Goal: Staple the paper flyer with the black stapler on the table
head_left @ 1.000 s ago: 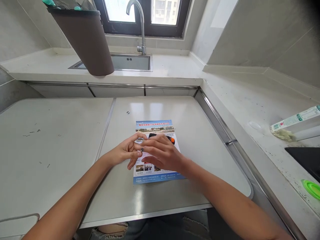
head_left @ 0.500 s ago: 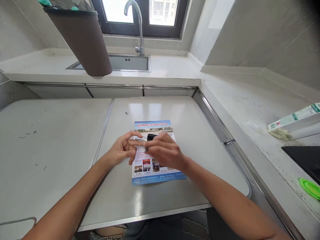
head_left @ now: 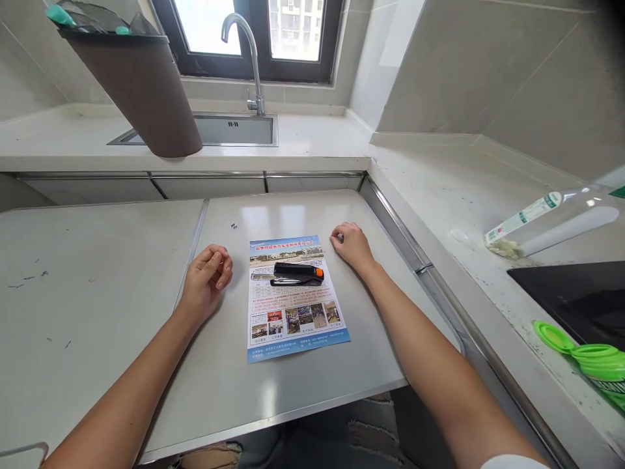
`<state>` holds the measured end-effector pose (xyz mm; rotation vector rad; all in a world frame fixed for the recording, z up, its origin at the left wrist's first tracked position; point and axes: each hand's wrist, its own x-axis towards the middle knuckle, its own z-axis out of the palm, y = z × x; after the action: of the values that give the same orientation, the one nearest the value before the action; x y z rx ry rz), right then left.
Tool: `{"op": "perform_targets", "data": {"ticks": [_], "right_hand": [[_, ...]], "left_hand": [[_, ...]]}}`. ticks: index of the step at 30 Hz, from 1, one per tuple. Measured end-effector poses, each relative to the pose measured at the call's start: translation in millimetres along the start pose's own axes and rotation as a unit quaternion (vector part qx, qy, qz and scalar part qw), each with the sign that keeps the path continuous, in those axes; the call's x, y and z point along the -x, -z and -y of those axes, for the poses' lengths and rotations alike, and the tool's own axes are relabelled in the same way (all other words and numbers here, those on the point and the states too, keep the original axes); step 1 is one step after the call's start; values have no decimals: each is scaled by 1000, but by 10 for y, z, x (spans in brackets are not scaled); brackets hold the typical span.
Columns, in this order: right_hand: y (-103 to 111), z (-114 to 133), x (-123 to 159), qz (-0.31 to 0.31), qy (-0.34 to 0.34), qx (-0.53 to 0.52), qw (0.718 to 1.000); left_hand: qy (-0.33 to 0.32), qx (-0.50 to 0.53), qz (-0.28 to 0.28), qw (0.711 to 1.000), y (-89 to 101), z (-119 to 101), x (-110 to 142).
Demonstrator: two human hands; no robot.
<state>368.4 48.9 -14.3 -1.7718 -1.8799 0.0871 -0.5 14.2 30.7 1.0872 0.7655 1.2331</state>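
A black stapler [head_left: 297, 274] with an orange end lies on its side, its metal magazine sticking out to the left. Beneath it is a printed leaflet [head_left: 299, 339] with blue borders and several photos. My left hand [head_left: 206, 279] is left of the leaflet, thumb pressed to curled fingers; what they hold, if anything, is too small to name. To the right of the leaflet's top corner, my right hand [head_left: 352, 246] rests on the folding table [head_left: 273, 215] with fingers curled in. Its fingertips are partly hidden. Neither hand touches the stapler.
Small metal bits [head_left: 234, 226] lie beyond the leaflet, and dark scraps [head_left: 45, 273] on the table's left half. Behind stand a brown bin [head_left: 141, 98] and a sink [head_left: 266, 130] with a faucet [head_left: 256, 65]. At right are a clear bottle [head_left: 551, 218] and a green-lidded container [head_left: 596, 355].
The stapler has been let go and now lies on the leaflet. My left hand has moved left and my right hand right, away from each other. The view has shifted slightly right.
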Motion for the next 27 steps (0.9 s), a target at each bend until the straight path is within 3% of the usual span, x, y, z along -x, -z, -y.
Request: {"op": "perform_targets", "data": {"ticks": [6,9,13,15,20,23,25,27], "right_hand": [[-51,-5,-11,-18,24,12,999],[-35,-3,-8,-30,1,-6,1000],[-27,4,-3,-18,-21,-26,999],[-33,5,2,-13,-20,-29,999],[-53,3,2,-11,-18,-33,999],[-61,-1,-4,-7,-15,-33,999],[-62,-4,-4,-3,-13,-33,999],[-58,-5,0,0,-14,-33,999]], "left_hand": [[14,-18,-18,1000,0,-27,-16],[16,-43,-23,999,20,-9,-38],[12,-195,-56,979,110,117,-66],[15,-321,-72,944,167,185,-96],[57,-527,-8,848,228,188,-339],[-25,-627,17,778,220,159,-608],[-87,-668,-14,739,225,181,-794],[-100,-713,-47,692,241,229,-942]]}}
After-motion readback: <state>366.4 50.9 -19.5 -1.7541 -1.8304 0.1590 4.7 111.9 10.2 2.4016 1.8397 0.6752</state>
